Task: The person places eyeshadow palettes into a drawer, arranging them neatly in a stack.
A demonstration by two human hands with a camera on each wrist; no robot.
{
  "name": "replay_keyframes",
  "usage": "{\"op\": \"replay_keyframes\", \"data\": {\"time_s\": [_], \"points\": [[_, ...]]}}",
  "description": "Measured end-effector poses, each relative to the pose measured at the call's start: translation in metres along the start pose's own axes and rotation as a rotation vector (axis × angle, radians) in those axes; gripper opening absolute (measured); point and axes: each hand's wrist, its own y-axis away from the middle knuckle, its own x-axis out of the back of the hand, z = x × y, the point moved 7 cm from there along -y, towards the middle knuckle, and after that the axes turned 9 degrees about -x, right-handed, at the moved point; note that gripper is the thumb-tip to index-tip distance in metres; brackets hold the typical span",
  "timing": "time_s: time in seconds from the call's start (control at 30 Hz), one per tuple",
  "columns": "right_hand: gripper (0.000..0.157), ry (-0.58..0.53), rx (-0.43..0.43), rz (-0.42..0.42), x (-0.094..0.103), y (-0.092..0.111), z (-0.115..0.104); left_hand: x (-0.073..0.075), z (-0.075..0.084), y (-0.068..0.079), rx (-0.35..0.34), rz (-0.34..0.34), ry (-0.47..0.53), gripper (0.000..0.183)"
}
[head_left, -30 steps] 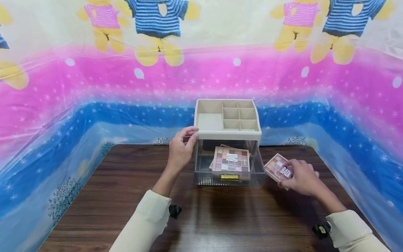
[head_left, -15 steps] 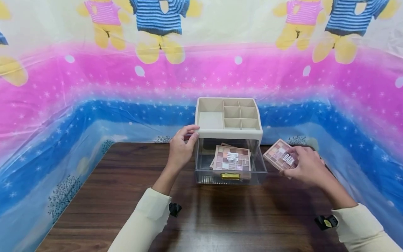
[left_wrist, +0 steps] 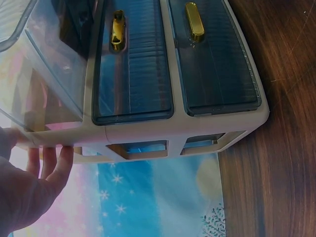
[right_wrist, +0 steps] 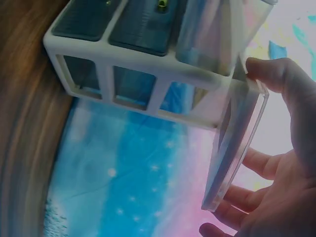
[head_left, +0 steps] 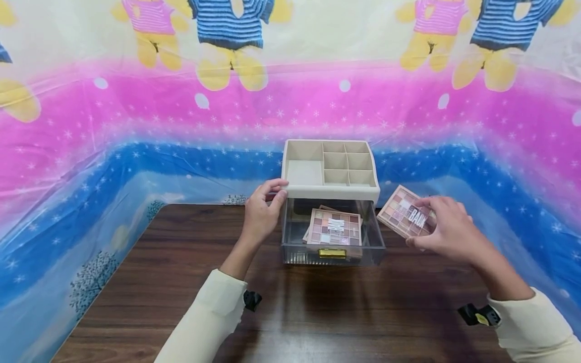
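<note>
My right hand pinches an eyeshadow palette by its edges, in the air right of the pulled-out top drawer. In the right wrist view the palette is seen edge-on, thumb at one edge and fingers along the other. A cream drawer organizer stands at the back of the table. My left hand grips its left front edge below the top tray; in the left wrist view the fingers curl behind the side frame. Stacked palettes lie in the clear drawer, which has a gold handle.
Below the top drawer, two closed dark drawers with gold handles show in the left wrist view. The organizer's top tray has one large compartment and several small ones. A printed cloth hangs behind the brown wooden table.
My right hand has lifted the palette from lower beside the drawer to a higher spot farther back, shifting slightly right. The left hand keeps its grip on the organizer; the drawer stays pulled out.
</note>
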Motion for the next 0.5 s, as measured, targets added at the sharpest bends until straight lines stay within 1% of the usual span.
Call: {"op": "replay_keyframes", "data": {"time_s": [0.13,0.27,0.37,0.5], "points": [[0.084,0.002,0.011,0.01,0.012,0.002,-0.006,-0.001,0.001,0.0,-0.001,-0.002,-0.001,0.022],[0.083,-0.008,0.024,0.003,0.02,0.003,-0.011,-0.001,0.001,0.0,0.002,-0.003,-0.003,0.022],[0.081,-0.034,0.047,-0.012,0.022,0.006,-0.017,0.0,0.001,0.0,0.008,-0.001,-0.008,0.022],[0.078,-0.098,0.115,-0.054,0.019,0.012,-0.036,0.0,0.0,0.001,0.014,0.001,-0.013,0.022]]}}
